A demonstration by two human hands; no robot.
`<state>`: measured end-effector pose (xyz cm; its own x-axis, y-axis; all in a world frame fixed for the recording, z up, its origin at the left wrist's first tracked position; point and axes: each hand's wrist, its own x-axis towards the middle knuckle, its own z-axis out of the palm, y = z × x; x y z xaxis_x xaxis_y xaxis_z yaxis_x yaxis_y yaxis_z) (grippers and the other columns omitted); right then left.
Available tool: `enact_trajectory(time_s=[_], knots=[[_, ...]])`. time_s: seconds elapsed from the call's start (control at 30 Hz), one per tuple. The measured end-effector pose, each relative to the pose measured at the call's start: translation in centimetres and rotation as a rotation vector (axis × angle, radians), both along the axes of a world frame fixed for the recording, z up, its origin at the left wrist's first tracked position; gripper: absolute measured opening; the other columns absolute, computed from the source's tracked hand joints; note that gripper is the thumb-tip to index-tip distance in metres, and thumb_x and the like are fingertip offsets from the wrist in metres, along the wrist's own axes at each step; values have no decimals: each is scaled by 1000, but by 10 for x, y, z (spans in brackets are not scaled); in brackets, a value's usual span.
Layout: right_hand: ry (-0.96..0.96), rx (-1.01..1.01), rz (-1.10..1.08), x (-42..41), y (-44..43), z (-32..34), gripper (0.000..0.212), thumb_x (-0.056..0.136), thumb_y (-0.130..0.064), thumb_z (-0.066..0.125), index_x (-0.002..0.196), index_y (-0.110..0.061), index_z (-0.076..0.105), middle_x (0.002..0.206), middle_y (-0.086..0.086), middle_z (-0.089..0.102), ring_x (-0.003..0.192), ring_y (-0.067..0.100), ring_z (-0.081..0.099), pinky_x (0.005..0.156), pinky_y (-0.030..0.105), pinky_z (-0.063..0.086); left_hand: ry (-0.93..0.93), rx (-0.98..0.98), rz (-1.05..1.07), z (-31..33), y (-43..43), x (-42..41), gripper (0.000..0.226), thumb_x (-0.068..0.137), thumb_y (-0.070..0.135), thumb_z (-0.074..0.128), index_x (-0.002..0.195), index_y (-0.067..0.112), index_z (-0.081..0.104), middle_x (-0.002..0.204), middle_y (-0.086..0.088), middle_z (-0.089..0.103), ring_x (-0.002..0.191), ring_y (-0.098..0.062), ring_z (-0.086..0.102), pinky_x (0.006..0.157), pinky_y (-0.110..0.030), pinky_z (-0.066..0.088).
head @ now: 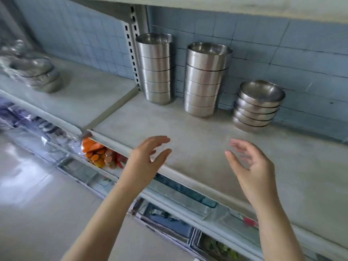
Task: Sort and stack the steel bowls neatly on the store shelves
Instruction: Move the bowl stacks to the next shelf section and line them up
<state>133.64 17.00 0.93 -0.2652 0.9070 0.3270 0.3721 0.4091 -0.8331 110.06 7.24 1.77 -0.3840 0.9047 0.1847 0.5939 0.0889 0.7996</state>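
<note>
Three stacks of steel bowls stand at the back of the grey shelf [188, 140], against the blue tiled wall. The left stack [157, 70] and the middle stack [206, 80] are tall, with straight-sided bowls. The right stack [258, 108] is lower, with wider, rounded bowls, and leans slightly. My left hand [145, 162] and my right hand [252, 166] hover over the shelf's front edge, palms facing each other, fingers relaxed and spread. Neither hand holds or touches anything.
Wrapped steel bowls [35, 72] sit on the neighbouring shelf section at the left. A slotted upright post [134, 48] divides the two sections. Another shelf [207, 6] hangs overhead. Lower shelves hold orange items [96, 151] and packaged goods [180, 198]. The floor is at the lower left.
</note>
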Motion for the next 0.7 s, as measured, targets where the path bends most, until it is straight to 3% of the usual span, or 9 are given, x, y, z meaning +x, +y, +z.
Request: enact_trajectory(time_s=[0.07, 0.13, 0.23, 0.33, 0.47, 0.57, 0.7], knots=[[-96, 99, 76, -35, -26, 6, 30, 88, -25, 68, 117, -17, 68, 114, -13, 66, 108, -7, 58, 96, 9, 40, 118, -18, 63, 0, -44, -34, 28, 91, 29, 63, 119, 31, 62, 128, 12, 60, 107, -9, 60, 94, -21, 48], [-163, 179, 135, -75, -52, 11, 34, 87, -27, 67, 117, -12, 69, 115, -2, 68, 110, 11, 62, 97, 19, 42, 238, -44, 115, 1, -90, -70, 31, 92, 29, 63, 122, 24, 64, 130, 8, 59, 109, -15, 61, 95, -20, 44], [-199, 277, 223, -140, -90, 12, 36, 87, -24, 70, 118, -7, 68, 118, 6, 69, 114, 25, 62, 100, 29, 45, 301, -94, 199, 2, -161, -120, 35, 91, 35, 60, 126, 32, 59, 134, 10, 56, 120, -15, 55, 101, -31, 44], [-148, 300, 342, -208, -130, 10, 41, 87, -28, 67, 123, -8, 65, 125, 5, 66, 121, 24, 60, 104, 36, 47, 309, -117, 317, 3, -226, -163, 47, 87, 50, 48, 130, 33, 57, 136, 10, 54, 125, -16, 52, 105, -35, 42], [-121, 282, 502, -293, -177, 14, 48, 88, -29, 68, 131, -10, 61, 135, 5, 62, 129, 22, 54, 109, 39, 44, 312, -134, 466, 3, -293, -214, 44, 90, 36, 61, 133, 28, 56, 138, 8, 54, 126, -17, 52, 107, -32, 40], [-135, 284, 592, -347, -200, 21, 53, 88, -35, 63, 135, -12, 58, 137, 3, 60, 130, 20, 53, 110, 31, 40, 277, -126, 571, 2, -326, -249, 43, 90, 36, 60, 132, 29, 55, 137, 11, 53, 124, -11, 51, 105, -30, 41], [-154, 284, 650, -415, -203, 25, 51, 90, -36, 62, 137, -18, 54, 136, -7, 56, 129, 13, 49, 103, 2, 27, 225, -69, 668, -6, -340, -299, 40, 90, 29, 65, 129, 27, 58, 133, 14, 54, 120, -4, 52, 100, -15, 33]])
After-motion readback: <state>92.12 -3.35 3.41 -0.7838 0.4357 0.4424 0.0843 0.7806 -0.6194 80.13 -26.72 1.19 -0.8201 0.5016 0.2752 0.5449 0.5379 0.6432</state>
